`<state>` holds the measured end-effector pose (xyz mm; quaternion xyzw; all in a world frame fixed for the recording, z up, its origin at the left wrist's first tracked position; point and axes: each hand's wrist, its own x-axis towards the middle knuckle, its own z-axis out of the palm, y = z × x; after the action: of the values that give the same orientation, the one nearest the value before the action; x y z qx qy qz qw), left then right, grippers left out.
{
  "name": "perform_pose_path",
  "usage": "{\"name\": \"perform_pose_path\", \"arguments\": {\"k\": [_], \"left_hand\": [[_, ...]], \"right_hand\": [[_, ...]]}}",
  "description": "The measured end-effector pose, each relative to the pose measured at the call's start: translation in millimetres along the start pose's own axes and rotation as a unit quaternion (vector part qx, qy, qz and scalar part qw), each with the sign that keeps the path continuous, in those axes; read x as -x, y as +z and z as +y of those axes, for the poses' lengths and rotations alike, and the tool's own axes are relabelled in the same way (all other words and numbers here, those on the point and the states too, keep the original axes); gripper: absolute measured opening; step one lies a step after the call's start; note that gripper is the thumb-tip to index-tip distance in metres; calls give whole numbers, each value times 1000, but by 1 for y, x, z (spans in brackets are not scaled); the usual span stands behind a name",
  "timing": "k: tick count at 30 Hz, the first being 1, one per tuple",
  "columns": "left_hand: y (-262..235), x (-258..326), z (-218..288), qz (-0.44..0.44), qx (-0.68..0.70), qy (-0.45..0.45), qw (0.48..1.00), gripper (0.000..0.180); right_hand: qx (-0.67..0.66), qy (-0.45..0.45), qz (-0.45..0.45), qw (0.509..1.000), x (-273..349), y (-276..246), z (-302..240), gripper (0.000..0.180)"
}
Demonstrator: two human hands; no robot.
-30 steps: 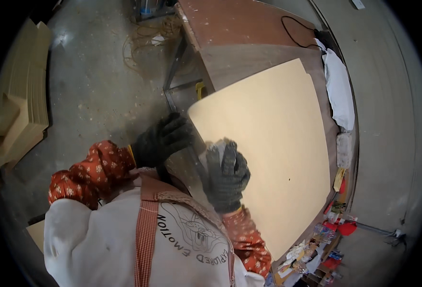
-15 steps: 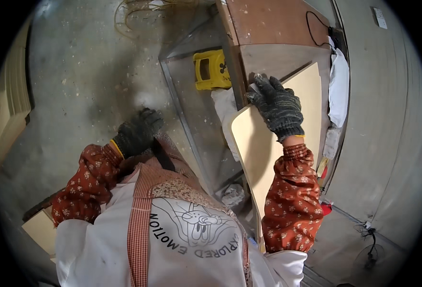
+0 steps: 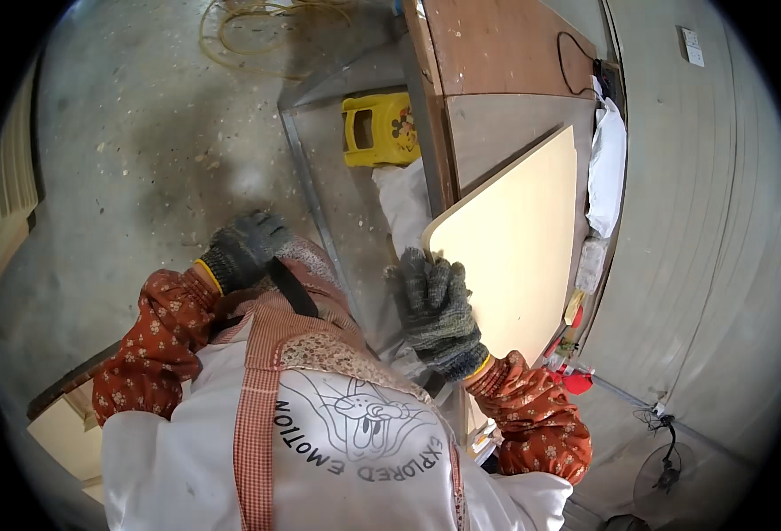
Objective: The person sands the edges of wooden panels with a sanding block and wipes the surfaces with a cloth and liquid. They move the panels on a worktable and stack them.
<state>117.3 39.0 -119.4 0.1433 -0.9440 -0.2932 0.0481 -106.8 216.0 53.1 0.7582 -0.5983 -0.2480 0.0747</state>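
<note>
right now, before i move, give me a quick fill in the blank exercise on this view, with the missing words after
The hand over the near edge of the board is the person's ____ one.
The stool near the table is ____ in colour.
The dark gloves in view number ____.
The sleeves carry a pale ____ print.

Missing words: right; yellow; two; floral.
</note>
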Motion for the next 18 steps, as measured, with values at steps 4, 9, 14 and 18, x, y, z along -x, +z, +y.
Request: {"name": "perform_pose_path", "arguments": {"k": [4, 9, 14, 18], "left_hand": [[1, 1, -3, -20, -3, 4, 1000, 38], [0, -1, -5, 56, -34, -10, 998, 43], [-31, -14, -15, 113, -2, 51, 992, 39], [-66, -77, -28, 162, -5, 178, 971, 34]], "right_hand": [[357, -132, 15, 925, -34, -13, 17, 49], [-171, 44, -127, 976, 32, 10, 15, 47], [-6, 47, 7, 999, 123, 28, -23, 51], [-86, 273, -22, 958, 143, 39, -84, 53]]}}
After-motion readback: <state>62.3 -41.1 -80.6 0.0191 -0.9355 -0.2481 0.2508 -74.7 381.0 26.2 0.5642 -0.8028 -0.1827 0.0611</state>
